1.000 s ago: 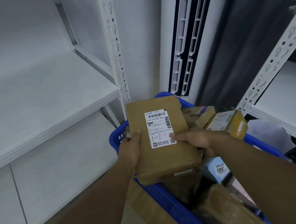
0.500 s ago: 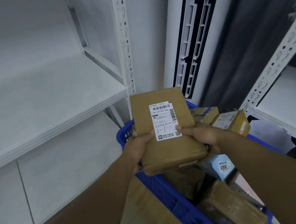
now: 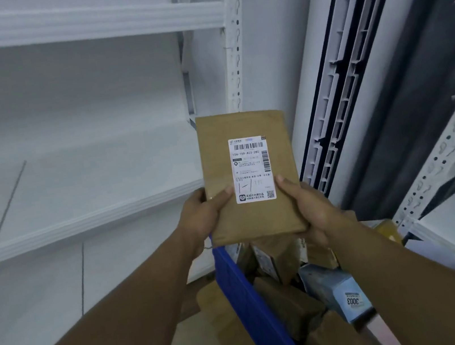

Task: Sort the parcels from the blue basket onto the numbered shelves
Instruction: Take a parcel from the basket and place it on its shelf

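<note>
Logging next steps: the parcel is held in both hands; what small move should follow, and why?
Likely set the parcel onto the white shelf to its left: left hand and right hand grip it above the blue basket, label facing up.

A tall white standing air conditioner (image 3: 307, 40), with a dark vertical louvred vent (image 3: 352, 72) down its front, stands in the corner just beside a dark grey curtain (image 3: 423, 99).

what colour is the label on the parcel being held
White with black print, on the brown parcel; head view.
</note>
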